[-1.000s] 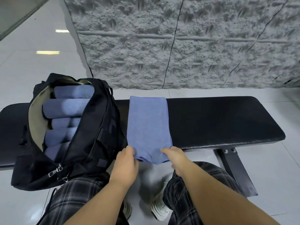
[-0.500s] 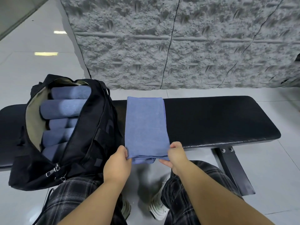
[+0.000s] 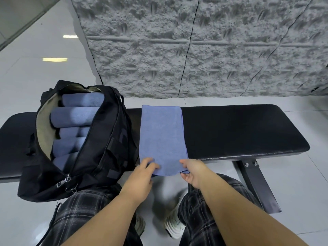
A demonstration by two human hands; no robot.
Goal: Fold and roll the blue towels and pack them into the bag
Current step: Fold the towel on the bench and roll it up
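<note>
- Head view, the surface: a black padded bench (image 3: 239, 132) runs left to right across the frame, its top slightly glossy, and a dark metal leg (image 3: 255, 185) with two bolts drops from its near edge on the right.
- The room: pale glossy floor tiles (image 3: 301, 174) lie under and around the bench and reflect ceiling lights at upper left; behind the bench stands a rough grey stone-textured wall (image 3: 195, 50) crossed by thin dark seams.
- A folded blue towel (image 3: 162, 137) lies flat as a long strip across the bench, from the far edge to the near edge, where its end hangs slightly over.
- The left hand (image 3: 142, 176) grips the towel's near left corner, fingers bent over the top of the cloth.
- The right hand (image 3: 193, 173) holds the near right corner, thumb on top and fingers curled under the edge.
- A black bag (image 3: 99, 148) sits on the bench just left of the towel, touching or nearly touching its left edge (the gap is too dark to judge). Its zip is open, showing a tan lining and metal zip pulls at the near end.
- Rolled blue towels (image 3: 74, 116) lie stacked inside the bag, five rolls showing, one after another from far to near.
- The person's plaid trousers (image 3: 85, 215) and white shoes (image 3: 173, 226) fill the bottom of the frame.
- Writing: no lettering on the bag or the towels can be read.
</note>
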